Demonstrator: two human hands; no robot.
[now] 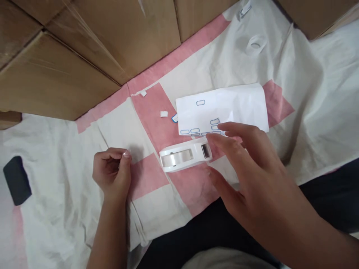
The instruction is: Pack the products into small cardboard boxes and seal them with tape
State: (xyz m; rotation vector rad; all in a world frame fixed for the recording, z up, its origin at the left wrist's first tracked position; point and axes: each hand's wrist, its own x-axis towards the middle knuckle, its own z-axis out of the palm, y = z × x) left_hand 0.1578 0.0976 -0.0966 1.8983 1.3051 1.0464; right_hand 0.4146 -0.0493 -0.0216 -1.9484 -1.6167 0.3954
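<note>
A white tape dispenser (pixel 198 152) with a roll of clear tape lies on the cloth between my hands. My right hand (pixel 252 164) hovers at its cutter end, fingers spread and thumb apart, holding nothing. To the left, my left hand (pixel 112 168) is closed in a pinch; something pale shows at the thumb tip, too small to make out. Beyond the dispenser lies a white sheet of paper (pixel 235 104) with several blue-edged labels (pixel 201 102) on it, mostly along its near edge. My right fingertips partly cover some of these labels.
Small white scraps (pixel 164 114) and a loose blue-edged piece (pixel 174 118) lie left of the paper. A tape roll (pixel 255 45) is at the back right. Cardboard boxes (pixel 112 37) line the far side. A dark rectangular object (pixel 17 181) rests at far left on the pink-and-white cloth (pixel 75 186).
</note>
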